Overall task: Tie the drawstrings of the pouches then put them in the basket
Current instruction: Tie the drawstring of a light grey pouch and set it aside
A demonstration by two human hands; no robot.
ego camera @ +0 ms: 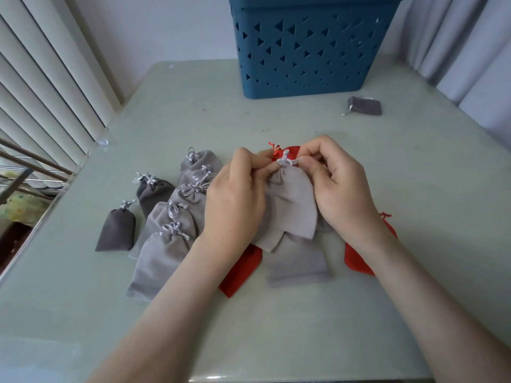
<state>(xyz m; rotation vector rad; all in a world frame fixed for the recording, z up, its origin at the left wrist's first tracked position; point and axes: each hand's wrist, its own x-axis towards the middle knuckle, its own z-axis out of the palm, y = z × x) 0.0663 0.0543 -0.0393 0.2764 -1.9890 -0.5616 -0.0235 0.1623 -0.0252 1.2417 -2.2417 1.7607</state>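
A light grey pouch (290, 205) is held up over the middle of the table. My left hand (235, 200) and my right hand (340, 189) each pinch its pale drawstring (286, 161) at the gathered neck. Under my hands lie another grey pouch (298, 264) and red pouches (240, 272), one (359, 261) partly hidden by my right wrist. To the left several grey pouches (166, 244) lie with tied strings, two of them dark grey (116, 230). The blue basket (309, 48) stands at the table's far edge.
A small dark grey pouch (365, 105) lies alone at the far right, near the basket. White blinds (41, 78) hang at the left and curtains at the right. The pale green table (276, 313) ends close to me.
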